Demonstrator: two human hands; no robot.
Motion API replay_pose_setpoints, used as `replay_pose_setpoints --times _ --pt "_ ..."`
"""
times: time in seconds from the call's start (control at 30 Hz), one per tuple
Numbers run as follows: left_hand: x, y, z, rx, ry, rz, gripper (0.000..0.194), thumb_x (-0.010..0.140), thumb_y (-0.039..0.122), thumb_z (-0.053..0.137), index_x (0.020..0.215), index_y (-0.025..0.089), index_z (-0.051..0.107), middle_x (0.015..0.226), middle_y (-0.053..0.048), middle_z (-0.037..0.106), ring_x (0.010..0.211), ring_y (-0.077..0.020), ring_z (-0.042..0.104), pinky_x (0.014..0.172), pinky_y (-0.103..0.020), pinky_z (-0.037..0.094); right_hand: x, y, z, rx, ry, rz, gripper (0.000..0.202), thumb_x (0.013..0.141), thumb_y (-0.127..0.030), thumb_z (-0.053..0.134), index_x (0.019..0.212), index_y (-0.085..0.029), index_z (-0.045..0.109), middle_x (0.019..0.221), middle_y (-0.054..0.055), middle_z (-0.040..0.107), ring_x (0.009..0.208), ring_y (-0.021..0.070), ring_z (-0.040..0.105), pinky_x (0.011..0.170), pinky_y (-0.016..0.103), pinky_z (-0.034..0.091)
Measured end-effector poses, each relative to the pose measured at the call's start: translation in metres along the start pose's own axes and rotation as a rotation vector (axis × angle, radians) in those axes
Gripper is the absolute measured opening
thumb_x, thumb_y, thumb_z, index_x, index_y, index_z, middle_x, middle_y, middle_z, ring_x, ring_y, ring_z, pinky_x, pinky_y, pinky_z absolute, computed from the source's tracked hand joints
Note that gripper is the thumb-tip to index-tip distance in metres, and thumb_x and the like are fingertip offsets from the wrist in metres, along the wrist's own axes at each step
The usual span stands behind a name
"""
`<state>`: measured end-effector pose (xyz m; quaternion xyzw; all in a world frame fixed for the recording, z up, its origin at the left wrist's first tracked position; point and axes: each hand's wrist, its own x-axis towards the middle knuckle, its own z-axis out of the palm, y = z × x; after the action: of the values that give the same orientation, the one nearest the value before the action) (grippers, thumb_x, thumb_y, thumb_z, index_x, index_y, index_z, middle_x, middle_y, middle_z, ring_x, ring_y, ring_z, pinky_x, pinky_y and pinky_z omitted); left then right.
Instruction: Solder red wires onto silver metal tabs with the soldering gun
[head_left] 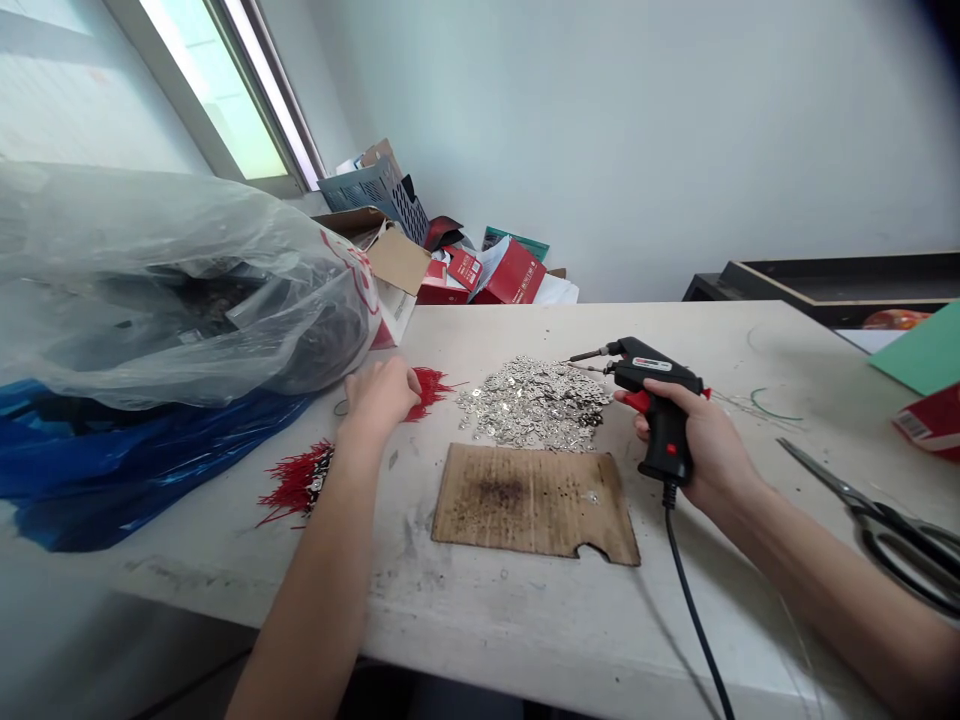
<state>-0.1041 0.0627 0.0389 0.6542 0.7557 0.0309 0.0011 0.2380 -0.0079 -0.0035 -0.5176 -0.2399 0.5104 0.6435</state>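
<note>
My right hand [709, 440] is wrapped round the handle of a black soldering gun [652, 375] with red buttons. Its tip points left, at the right edge of a heap of small shiny metal discs [536, 400]. At a bundle of red wires [429, 392] on the table, my left hand [382, 392] has its fingers curled in; their tips are hidden, so what they pinch cannot be made out. Left of my forearm lies a second bunch of red wires [296, 482] with metal pieces at one end. A scorched cardboard piece [536, 500] lies before the heap, with one disc on its right part.
Large scissors [877, 510] lie at the right. A clear plastic bag [187, 290] over a blue bag [150, 470] fills the left side. Boxes [405, 260] are piled at the back. The gun's cord [694, 600] hangs over the table's front edge.
</note>
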Motion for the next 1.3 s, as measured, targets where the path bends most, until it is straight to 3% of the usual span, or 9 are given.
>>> replay_pose_setpoints --times 0.33,0.7,1.3 --pt "0.002 0.005 -0.002 0.011 0.032 -0.079 0.027 0.098 0.022 0.072 0.116 0.030 0.091 0.125 -0.013 0.086 0.121 -0.0375 0.077 0.098 -0.046 0.059 -0.002 -0.003 0.002 0.030 0.055 0.088 0.008 0.091 -0.020 0.081 0.096 -0.015 0.079 0.089 0.006 0.082 0.049 0.0102 0.059 0.034 0.018 0.046" --pt "-0.007 0.018 -0.005 0.005 0.095 0.003 0.014 0.095 0.027 0.079 0.102 0.027 0.090 0.115 -0.014 0.086 0.114 -0.0391 0.078 0.090 -0.045 0.058 -0.001 -0.002 0.002 0.029 0.046 0.095 0.014 0.091 -0.021 0.081 0.103 -0.014 0.081 0.092 0.008 0.084 0.050 0.0100 0.059 0.035 0.018 0.046" --pt "-0.002 0.017 0.000 0.011 0.059 -0.041 0.025 0.098 0.027 0.073 0.113 0.031 0.092 0.129 -0.014 0.085 0.123 -0.0406 0.076 0.094 -0.045 0.059 -0.002 -0.003 0.000 0.005 0.024 0.101 0.014 0.094 -0.023 0.077 0.103 -0.013 0.082 0.102 0.010 0.083 0.051 0.0094 0.057 0.033 0.018 0.042"
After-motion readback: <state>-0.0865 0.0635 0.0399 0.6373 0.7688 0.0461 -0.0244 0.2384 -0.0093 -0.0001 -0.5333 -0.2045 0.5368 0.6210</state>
